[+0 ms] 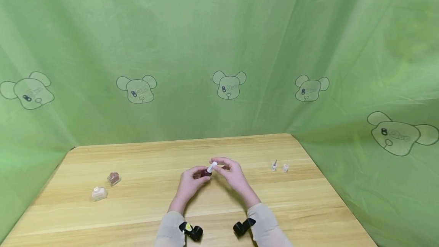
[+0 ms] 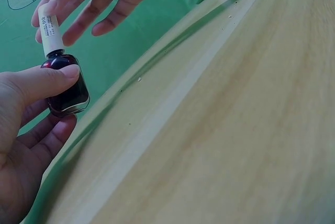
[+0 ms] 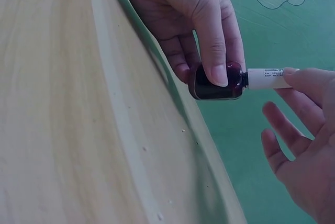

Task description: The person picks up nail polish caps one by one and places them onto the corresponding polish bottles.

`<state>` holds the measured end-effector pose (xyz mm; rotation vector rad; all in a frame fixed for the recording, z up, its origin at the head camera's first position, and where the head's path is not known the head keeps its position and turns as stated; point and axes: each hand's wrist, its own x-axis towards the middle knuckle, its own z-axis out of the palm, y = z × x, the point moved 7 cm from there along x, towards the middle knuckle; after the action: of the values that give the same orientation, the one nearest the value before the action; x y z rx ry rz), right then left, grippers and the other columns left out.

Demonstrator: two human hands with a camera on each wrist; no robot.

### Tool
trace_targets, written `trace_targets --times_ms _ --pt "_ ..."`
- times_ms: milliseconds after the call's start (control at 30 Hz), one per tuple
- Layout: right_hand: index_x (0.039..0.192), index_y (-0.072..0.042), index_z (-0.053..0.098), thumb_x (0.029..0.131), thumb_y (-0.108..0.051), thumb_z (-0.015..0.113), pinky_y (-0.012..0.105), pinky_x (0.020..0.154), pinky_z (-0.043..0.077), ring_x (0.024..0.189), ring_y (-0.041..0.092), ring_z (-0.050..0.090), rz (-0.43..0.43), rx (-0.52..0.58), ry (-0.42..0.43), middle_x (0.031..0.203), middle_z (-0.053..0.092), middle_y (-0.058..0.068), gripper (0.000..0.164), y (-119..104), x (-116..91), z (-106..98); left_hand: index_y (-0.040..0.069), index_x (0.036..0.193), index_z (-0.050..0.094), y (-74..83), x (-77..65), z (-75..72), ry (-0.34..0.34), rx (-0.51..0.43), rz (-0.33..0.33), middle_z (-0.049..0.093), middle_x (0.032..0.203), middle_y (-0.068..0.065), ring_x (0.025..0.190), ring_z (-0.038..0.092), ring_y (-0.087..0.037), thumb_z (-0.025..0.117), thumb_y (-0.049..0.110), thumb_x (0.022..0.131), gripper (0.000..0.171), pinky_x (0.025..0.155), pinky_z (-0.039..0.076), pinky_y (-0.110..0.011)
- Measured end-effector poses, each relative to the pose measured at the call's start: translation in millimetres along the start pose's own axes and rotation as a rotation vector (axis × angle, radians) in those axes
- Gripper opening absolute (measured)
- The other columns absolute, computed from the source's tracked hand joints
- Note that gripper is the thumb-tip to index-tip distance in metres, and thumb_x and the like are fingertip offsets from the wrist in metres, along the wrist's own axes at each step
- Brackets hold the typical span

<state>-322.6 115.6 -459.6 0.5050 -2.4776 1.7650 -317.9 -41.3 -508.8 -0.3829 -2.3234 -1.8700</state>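
A glass bottle of dark red nail polish (image 2: 68,90) is gripped by my left hand (image 1: 191,181), thumb across its front and fingers behind. Its tall white cap (image 3: 267,78), printed with small black text, sits at the bottle's neck. My right hand (image 1: 234,172) pinches the cap near its top end between thumb and forefinger, and the other fingers are spread loosely away from it. In the head view, both hands meet over the middle of the table, with the bottle tilted between them.
On the wooden table (image 1: 137,216), a pinkish-brown bottle (image 1: 114,178) and a whitish bottle (image 1: 99,193) stand at the left. Two white caps stand at the right, the nearer-left cap (image 1: 274,167) with its dark brush pointing up beside the other cap (image 1: 285,168). A green curtain (image 1: 185,117) surrounds the table.
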Motion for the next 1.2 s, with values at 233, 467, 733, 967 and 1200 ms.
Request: trace_targets --times_ms 233,467,733,967,1200 --pt "0.103 -0.010 0.071 0.084 -0.017 0.076 0.023 0.079 0.050 0.092 0.013 0.064 -0.003 0.011 0.104 0.102 0.073 0.009 0.021 12 3 -3 0.006 0.108 0.072 -1.5 0.3 0.9 -0.006 -0.004 -0.003 0.073 0.107 -0.016 0.097 0.070 -0.027 0.079 0.011 0.080 0.029 0.082 0.057 -0.018" --pt "0.090 -0.006 0.066 0.079 -0.015 0.079 0.019 0.070 0.048 0.083 0.010 0.059 0.034 -0.009 0.189 0.089 0.069 0.008 0.019 13 1 -5 0.005 0.107 0.072 -0.7 0.0 2.2 -0.022 0.001 0.004 0.073 0.107 -0.017 0.096 0.070 -0.028 0.079 0.011 0.079 0.029 0.082 0.057 -0.019" --pt "0.110 0.000 0.065 0.080 -0.008 0.077 0.021 0.073 0.052 0.097 0.026 0.063 0.046 0.028 0.097 0.108 0.069 0.018 0.033 13 3 1 0.004 0.108 0.071 -0.1 -0.2 2.5 -0.021 -0.010 -0.004 0.073 0.107 -0.018 0.097 0.071 -0.029 0.079 0.008 0.079 0.031 0.083 0.058 -0.020" --pt "0.131 -0.005 0.058 0.087 -0.008 0.071 0.023 0.082 0.051 0.111 0.033 0.060 0.010 0.056 -0.046 0.130 0.064 0.015 0.046 12 2 8 0.004 0.110 0.071 -1.6 -0.6 1.3 -0.007 -0.006 -0.015 0.072 0.108 -0.018 0.098 0.071 -0.029 0.078 0.009 0.080 0.031 0.083 0.058 -0.022" --pt "0.129 -0.008 0.061 0.091 -0.016 0.067 0.019 0.090 0.049 0.119 0.022 0.061 0.019 0.108 -0.036 0.127 0.067 0.012 0.039 17 2 6 0.003 0.110 0.070 0.6 0.1 1.1 -0.003 -0.012 0.008 0.072 0.107 -0.019 0.096 0.071 -0.029 0.078 0.010 0.081 0.031 0.083 0.059 -0.024"
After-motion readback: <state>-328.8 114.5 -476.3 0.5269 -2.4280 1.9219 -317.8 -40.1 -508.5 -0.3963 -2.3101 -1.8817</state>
